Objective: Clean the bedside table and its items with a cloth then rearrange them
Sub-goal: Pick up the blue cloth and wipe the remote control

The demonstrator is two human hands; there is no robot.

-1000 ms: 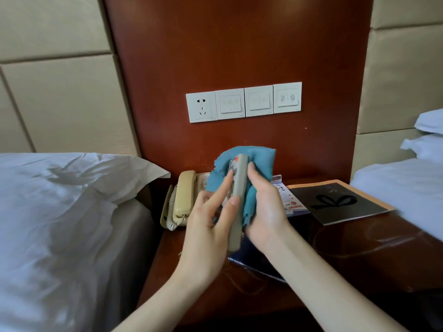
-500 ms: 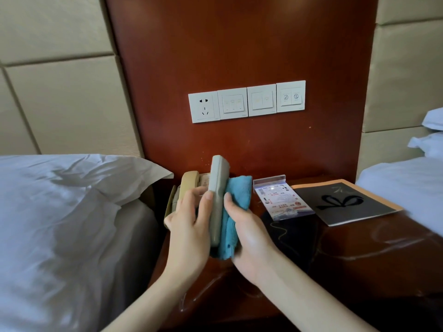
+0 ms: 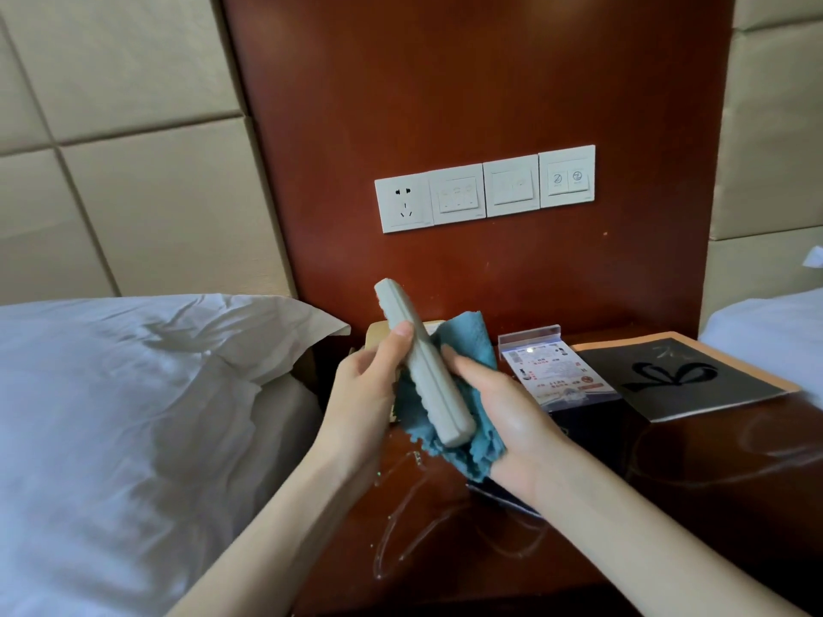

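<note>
A grey remote control (image 3: 423, 365) is held tilted above the dark wooden bedside table (image 3: 668, 505), its top end leaning left. My left hand (image 3: 363, 394) grips its upper part from the left. My right hand (image 3: 503, 416) holds a blue cloth (image 3: 463, 434) pressed under and against the remote's lower part. A beige telephone (image 3: 378, 329) sits at the table's back left, mostly hidden behind my hands.
A clear acrylic card stand (image 3: 552, 371) and a dark booklet with a bow design (image 3: 681, 376) lie at the back right of the table. White beds flank it, with a pillow (image 3: 147, 371) on the left. A socket and switch panel (image 3: 485, 189) is on the wall.
The remote went from upright to tilted with its top to the left. The cloth shifted from the remote's right side to underneath its lower end. Both hands stay above the table's left part.
</note>
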